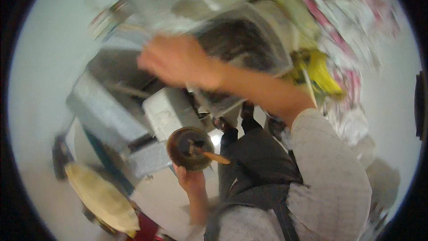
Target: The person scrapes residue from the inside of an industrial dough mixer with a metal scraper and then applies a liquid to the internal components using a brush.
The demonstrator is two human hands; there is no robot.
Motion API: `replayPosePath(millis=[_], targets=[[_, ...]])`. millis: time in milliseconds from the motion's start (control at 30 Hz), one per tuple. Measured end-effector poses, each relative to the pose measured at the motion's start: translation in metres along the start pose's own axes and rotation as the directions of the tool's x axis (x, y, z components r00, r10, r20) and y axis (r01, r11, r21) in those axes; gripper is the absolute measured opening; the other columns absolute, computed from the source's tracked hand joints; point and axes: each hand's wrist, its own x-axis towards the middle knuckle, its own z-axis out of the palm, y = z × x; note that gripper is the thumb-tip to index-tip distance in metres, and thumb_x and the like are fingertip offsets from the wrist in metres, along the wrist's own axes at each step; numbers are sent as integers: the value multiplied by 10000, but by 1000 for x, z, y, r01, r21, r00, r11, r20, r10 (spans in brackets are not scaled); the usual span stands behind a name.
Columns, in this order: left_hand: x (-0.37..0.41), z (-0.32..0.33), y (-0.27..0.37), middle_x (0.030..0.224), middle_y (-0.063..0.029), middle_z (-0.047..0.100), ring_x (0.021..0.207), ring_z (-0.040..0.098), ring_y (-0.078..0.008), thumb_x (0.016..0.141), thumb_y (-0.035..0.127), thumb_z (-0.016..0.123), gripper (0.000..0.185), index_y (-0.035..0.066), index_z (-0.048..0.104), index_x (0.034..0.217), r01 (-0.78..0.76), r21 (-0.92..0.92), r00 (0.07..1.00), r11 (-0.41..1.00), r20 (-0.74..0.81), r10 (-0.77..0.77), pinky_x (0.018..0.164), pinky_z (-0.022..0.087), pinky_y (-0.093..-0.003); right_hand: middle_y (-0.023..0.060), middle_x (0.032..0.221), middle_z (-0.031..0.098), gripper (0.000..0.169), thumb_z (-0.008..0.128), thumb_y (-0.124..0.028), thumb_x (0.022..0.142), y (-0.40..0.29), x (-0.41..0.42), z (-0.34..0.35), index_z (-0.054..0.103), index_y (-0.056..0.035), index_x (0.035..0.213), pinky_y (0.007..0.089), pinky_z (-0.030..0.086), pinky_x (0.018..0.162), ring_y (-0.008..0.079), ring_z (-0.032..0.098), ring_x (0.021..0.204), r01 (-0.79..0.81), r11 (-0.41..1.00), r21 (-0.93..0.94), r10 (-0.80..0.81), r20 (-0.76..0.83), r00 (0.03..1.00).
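My left hand (186,176) is shut on a round brown bowl (174,139), gripping it from below at the near rim. Inside lie dark bits that I cannot make out, and a tool with an orange-brown wooden handle (217,157) rests over the edge. My right hand (174,59) is blurred by motion and stretched across to the left, above a grey metal housing (115,68). Its fingers look curled, but whether they hold anything is hidden. Just below that hand is a pale box-shaped block (164,110).
A large open bin (284,63) with dark contents stands ahead, beyond my feet. To its right are a bright yellow bag (321,72) and heaped white-and-pink sacks (354,87). A pale yellow cushion-like object (102,197) is at the lower left, near something red (143,226).
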Motion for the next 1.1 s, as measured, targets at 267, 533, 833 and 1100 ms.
replayPosePath(millis=[267, 533, 833, 1100], targets=[[33, 39, -43, 1493, -115, 426, 1358, 425, -293, 857, 271, 639, 709, 58, 368, 1476, 326, -7, 933, 945, 166, -321, 1135, 346, -472, 189, 769, 627, 194, 601, -206, 915, -12, -436, -60, 671, -30, 870, 456, 492, 641, 389, 619, 723, -971, 201, 131, 979, -49, 196], [61, 84, -97, 1466, -104, 465, 1336, 452, -280, 833, 253, 664, 632, 91, 471, 1412, 317, 175, 935, 932, 110, -338, 1137, 348, -432, 190, 956, 636, 283, 633, -182, 839, 256, -711, 55, 613, -38, 1082, 466, 526, 757, 374, 627, 832, -952, 255, 168, 887, -434, 161], [68, 40, -101, 1434, -142, 483, 1318, 458, -312, 795, 266, 722, 695, 56, 461, 1404, 201, 167, 976, 965, 55, -213, 1148, 327, -433, 154, 936, 634, 256, 614, -204, 893, 390, -670, 80, 617, -26, 1076, 412, 520, 714, 283, 612, 792, -742, -153, 653, 908, -203, -366], [86, 39, -99, 1415, -147, 496, 1294, 481, -317, 804, 324, 704, 727, 49, 432, 1420, 200, 214, 980, 956, -24, -199, 1125, 357, -443, 131, 908, 636, 245, 613, -214, 906, 380, -674, 74, 626, -23, 1060, 387, 514, 678, 247, 606, 765, -954, -167, 250, 964, -161, -211]])
